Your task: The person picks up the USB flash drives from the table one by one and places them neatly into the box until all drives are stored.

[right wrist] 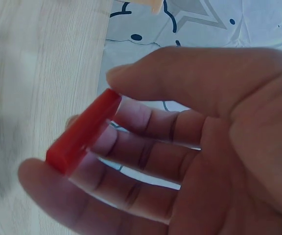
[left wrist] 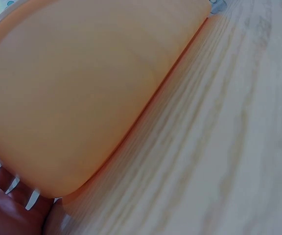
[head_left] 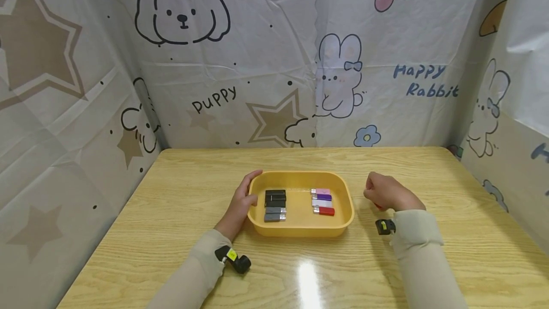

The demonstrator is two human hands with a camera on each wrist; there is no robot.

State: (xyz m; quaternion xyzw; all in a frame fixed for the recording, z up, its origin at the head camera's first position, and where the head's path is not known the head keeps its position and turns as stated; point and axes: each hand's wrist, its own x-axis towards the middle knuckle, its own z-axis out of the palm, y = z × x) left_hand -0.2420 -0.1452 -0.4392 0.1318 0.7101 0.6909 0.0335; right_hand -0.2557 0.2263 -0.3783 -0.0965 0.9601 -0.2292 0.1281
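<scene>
My left hand (head_left: 238, 209) grips the left end of a yellow plastic basin (head_left: 300, 231), thumb over the rim. Its outer wall (left wrist: 82, 88) fills much of the left wrist view, with finger parts at the lower left corner. Inside, black sticks (head_left: 275, 198) and grey USB sticks (head_left: 272, 217) line up at the left. At the right lie a pink (head_left: 322, 191), a purple (head_left: 324, 197), a white (head_left: 323, 203) and a red USB stick (head_left: 327, 211). Right of the basin, my right hand (head_left: 390, 192) holds another red USB stick (right wrist: 84, 129) between thumb and fingers; no metal plug shows.
A light wooden table (head_left: 193, 175) lies under everything. Printed white cloth (head_left: 266, 51) hangs behind it and at both sides. Small black cameras sit on the left wrist (head_left: 233, 257) and the right wrist (head_left: 384, 226).
</scene>
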